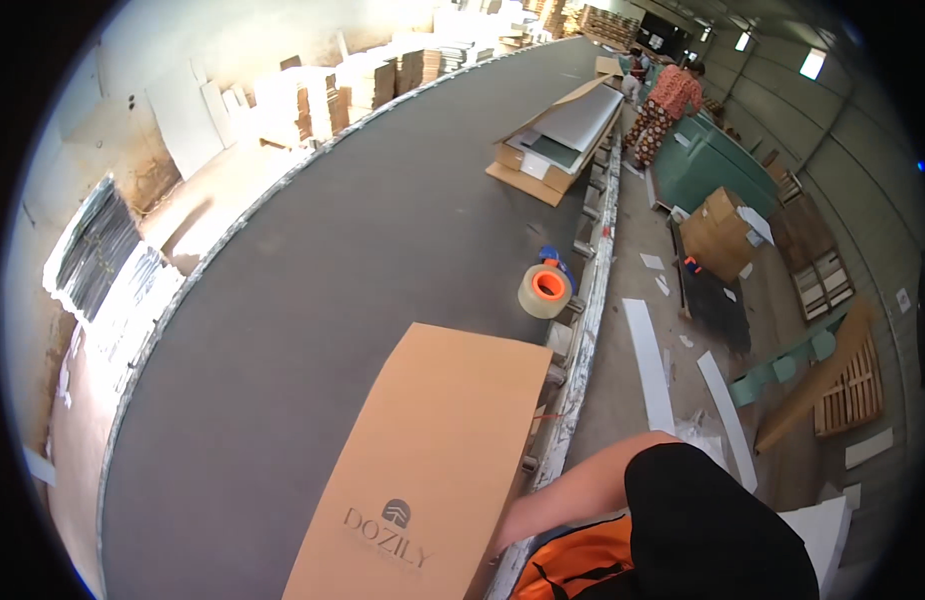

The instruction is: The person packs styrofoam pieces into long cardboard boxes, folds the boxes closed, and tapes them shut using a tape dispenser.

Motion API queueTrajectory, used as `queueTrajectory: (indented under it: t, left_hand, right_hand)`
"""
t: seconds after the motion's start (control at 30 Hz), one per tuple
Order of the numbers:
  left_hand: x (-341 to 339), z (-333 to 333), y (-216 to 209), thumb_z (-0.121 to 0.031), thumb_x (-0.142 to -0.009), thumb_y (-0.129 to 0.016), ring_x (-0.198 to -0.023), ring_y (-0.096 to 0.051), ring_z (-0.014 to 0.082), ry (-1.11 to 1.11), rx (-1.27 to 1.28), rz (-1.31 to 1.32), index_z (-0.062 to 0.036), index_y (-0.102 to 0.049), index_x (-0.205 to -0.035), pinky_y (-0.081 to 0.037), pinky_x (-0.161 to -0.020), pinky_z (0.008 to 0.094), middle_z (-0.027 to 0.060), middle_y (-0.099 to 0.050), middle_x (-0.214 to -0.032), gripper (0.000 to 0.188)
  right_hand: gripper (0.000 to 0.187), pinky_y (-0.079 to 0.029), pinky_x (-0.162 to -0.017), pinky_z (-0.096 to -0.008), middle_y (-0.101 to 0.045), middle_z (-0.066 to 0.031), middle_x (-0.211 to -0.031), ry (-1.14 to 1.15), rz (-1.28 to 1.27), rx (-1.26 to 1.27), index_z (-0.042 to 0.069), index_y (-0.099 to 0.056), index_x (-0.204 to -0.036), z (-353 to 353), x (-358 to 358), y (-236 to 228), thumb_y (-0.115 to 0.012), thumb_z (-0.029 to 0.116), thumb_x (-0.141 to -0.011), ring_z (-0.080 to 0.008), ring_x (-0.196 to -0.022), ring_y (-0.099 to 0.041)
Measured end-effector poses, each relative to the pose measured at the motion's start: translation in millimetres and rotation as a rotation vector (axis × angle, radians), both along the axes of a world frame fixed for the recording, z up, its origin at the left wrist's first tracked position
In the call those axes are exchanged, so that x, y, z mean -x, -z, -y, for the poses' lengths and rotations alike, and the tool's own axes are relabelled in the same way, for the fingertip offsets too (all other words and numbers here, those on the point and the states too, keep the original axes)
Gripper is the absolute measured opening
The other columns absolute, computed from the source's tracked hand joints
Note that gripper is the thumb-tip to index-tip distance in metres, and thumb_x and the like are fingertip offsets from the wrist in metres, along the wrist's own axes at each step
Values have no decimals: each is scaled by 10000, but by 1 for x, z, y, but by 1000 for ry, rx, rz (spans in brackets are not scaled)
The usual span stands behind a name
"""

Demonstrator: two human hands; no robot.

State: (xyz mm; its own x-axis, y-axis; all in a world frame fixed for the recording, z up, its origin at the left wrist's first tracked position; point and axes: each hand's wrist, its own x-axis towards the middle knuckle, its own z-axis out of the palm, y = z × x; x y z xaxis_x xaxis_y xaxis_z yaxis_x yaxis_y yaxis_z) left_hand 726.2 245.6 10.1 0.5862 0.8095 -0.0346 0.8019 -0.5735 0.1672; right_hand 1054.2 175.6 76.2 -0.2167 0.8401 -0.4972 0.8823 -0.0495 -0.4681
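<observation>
A long, flat brown cardboard carton (pixel 428 430) with dark printing near its lower end lies on the grey conveyor belt (pixel 273 330), close to the belt's right edge. From the lower right, my right arm reaches to the carton's right side. My right hand (pixel 505 525) is at that side, its fingers hidden by the carton, so their grip cannot be seen. My left hand is out of view. Beyond the carton's far end sits a tape dispenser (pixel 549 285) with a blue frame and a wide roll of tape on an orange core.
Farther along the belt lies an open carton (pixel 558 150) with white and dark green panels inside. A co-worker (pixel 673 95) stands by a green container (pixel 718 165). Right of the belt, a brown box (pixel 721 235) and white strips (pixel 648 365) occupy the floor. Stacked boards (pixel 323 105) line the left wall.
</observation>
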Motion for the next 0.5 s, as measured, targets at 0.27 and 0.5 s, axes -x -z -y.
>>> queueTrajectory:
  t: [0.27, 0.5]
  left_hand:
    - [0, 19, 12, -400, -809, -667, -1066, -624, 340, -25, 1, 23, -80, -646, -1177, -502, -919, 482, 147, -649, -1139, 487]
    - [67, 19, 4, -371, -807, -670, -1059, -624, 334, -121, 45, 76, -85, -644, -1171, -506, -913, 478, 138, -649, -1127, 464]
  right_hand:
    - [403, -415, -1041, -474, -614, -152, -1282, 60, -22, -35, 61, -684, -1121, 17, 36, 9, -502, 286, -841, -340, -1207, -548]
    - [405, -416, -1040, -474, -613, -152, -1282, -37, -60, -125, 65, -685, -1122, -40, 118, 35, -501, 293, -843, -339, -1206, -548]
